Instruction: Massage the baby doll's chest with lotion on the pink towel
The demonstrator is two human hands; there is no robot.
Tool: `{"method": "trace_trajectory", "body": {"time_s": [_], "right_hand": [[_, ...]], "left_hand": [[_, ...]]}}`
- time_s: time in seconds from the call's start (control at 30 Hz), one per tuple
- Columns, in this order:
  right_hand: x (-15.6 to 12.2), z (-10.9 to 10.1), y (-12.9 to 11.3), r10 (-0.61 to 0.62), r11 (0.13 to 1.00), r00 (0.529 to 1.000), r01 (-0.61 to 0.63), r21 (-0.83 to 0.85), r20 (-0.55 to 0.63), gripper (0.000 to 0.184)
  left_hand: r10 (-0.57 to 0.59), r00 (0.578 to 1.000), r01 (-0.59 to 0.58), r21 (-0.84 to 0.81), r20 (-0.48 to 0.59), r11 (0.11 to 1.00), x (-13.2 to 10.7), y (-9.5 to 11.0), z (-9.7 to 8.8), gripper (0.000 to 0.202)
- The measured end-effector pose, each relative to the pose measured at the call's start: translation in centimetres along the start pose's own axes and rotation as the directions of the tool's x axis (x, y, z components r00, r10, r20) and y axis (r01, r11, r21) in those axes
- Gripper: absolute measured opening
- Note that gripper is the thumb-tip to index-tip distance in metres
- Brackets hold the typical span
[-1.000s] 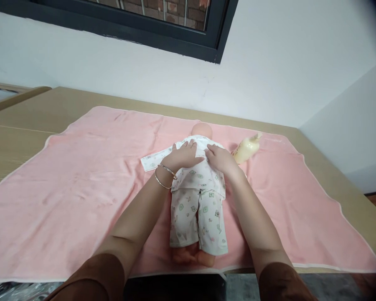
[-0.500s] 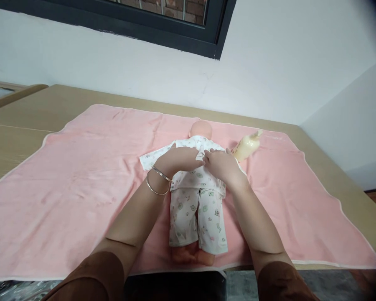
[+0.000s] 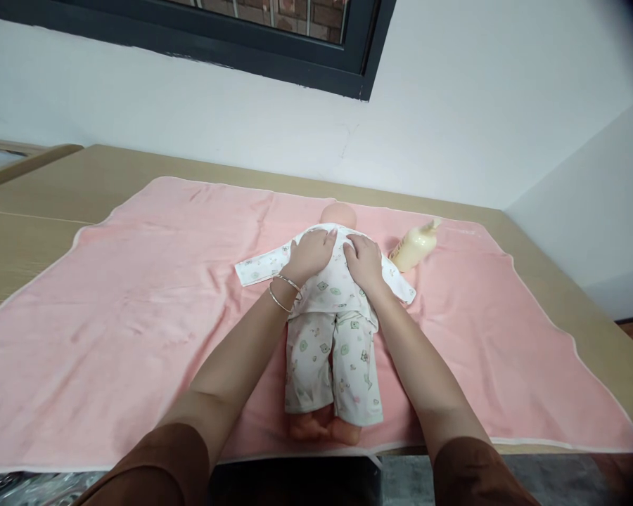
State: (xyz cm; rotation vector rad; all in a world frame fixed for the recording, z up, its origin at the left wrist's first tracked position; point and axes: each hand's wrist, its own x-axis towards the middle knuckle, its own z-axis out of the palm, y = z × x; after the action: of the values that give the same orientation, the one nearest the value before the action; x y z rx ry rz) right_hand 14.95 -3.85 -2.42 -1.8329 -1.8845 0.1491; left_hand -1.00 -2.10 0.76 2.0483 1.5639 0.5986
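Observation:
A baby doll [image 3: 333, 365] in white patterned pajamas lies stretched out, its bald head [image 3: 338, 213] toward the wall and its bare feet toward me. Its face is not visible. My left hand [image 3: 312, 253] rests flat on the left side of the pajama top [image 3: 335, 289], fingers pointing up and inward. On the right side of the top lies my right hand [image 3: 363, 261], its fingers extended and a little apart. A narrow strip of cloth shows between the two hands. The doll's sleeves spread out to both sides.
Under the doll a pink blanket [image 3: 137, 316] with white edging covers much of the wooden table [image 3: 553, 281]. A pale yellow bottle [image 3: 416, 246] lies by the doll's right-hand sleeve. Behind stands a white wall [image 3: 432, 140] with a dark window frame [image 3: 295, 63].
Both hands have moved up the pajama top toward the head and now lie flat, with fingers pointing more forward. The doll and the bottle stay in place.

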Motion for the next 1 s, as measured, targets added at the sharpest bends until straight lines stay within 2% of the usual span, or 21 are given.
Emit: {"method": "trace_trajectory", "body": {"time_s": [0.13,0.23,0.57,0.73,0.9,1.0], "right_hand": [[0.1,0.5,0.3,0.011,0.999,1.000,-0.011,0.041,-0.007,0.044],[0.3,0.2,0.3,0.022,0.999,1.000,-0.022,0.044,0.012,0.044],[0.7,0.0,0.6,0.050,0.997,0.998,-0.053,0.063,0.041,0.046],[0.9,0.1,0.9,0.141,0.988,0.989,-0.143,0.052,0.041,0.049],[0.4,-0.7,0.3,0.231,0.972,0.970,-0.233,0.019,0.075,0.063],[-0.1,-1.4,-0.6,0.193,0.981,0.981,-0.193,-0.007,0.001,0.066]], "left_hand": [[-0.059,0.990,0.061,0.011,-0.132,0.998,0.5,-0.2,2.0,0.062],[-0.064,0.985,0.077,0.074,-0.161,0.994,0.7,-0.4,2.7,0.059],[-0.054,0.985,0.068,0.082,-0.165,0.994,1.2,-1.0,2.0,0.055],[-0.116,0.984,0.120,0.019,-0.138,0.993,1.8,-1.3,1.3,0.056],[-0.144,0.981,0.144,-0.008,-0.133,0.990,1.9,-1.5,1.3,0.052],[-0.136,0.976,0.134,-0.020,-0.168,0.991,2.0,-1.8,1.7,0.043]]}}
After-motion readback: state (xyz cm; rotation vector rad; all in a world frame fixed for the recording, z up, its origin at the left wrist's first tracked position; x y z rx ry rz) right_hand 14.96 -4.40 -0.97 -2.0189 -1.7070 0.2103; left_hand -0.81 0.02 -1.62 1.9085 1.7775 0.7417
